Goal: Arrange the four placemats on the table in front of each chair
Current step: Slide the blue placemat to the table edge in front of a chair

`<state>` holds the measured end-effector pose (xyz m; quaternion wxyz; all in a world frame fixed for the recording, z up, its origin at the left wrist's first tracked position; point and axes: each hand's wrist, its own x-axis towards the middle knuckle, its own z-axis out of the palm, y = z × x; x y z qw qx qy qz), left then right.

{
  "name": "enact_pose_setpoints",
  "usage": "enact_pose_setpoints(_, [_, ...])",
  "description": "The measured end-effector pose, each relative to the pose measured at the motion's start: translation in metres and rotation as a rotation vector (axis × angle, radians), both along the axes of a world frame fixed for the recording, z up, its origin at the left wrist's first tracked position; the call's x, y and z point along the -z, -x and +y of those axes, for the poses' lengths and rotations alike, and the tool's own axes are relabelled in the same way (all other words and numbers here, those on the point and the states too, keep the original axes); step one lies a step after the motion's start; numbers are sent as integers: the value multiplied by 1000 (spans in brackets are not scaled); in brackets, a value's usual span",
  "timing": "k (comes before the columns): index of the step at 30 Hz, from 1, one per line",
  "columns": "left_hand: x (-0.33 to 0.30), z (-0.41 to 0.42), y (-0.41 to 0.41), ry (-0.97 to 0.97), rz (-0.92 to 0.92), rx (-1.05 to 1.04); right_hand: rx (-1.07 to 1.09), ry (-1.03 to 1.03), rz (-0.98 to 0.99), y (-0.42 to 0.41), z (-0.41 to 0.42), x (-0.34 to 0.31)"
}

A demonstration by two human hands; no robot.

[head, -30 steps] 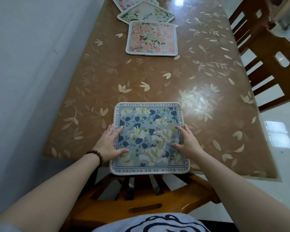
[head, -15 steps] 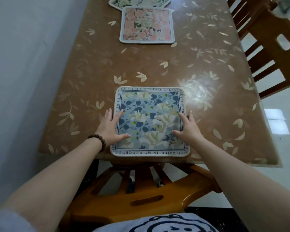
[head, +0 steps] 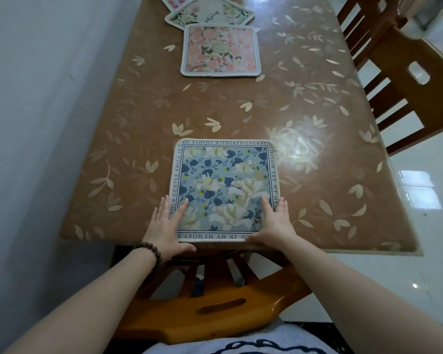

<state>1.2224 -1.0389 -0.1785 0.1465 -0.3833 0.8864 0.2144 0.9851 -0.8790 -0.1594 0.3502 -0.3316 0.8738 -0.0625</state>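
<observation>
Flat, unclenched left hand (head: 164,231) and right hand (head: 275,226) press the blue placemat (head: 224,187), seemingly light and floppy, best gripped at its edges.

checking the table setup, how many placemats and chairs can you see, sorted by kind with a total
placemats: 4, blue floral, pink floral, green and white, pink and white cut off by the top edge
chairs: 2, one at the near end, one on the right side
total: 6
</observation>
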Motion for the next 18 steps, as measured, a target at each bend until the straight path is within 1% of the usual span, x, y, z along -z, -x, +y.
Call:
enact_pose_setpoints(5, [2, -3, -8, -39, 78, -35, -42, -9, -2, -10, 6, -1])
enact_pose_setpoints(10, [2, 0, -9, -28, 95, -45, -126, -45, 66, -16, 10, -3])
enact_pose_setpoints(18, [-2, 5, -11, -29, 100, -74, -127, -50, 92, -20, 14, -1])
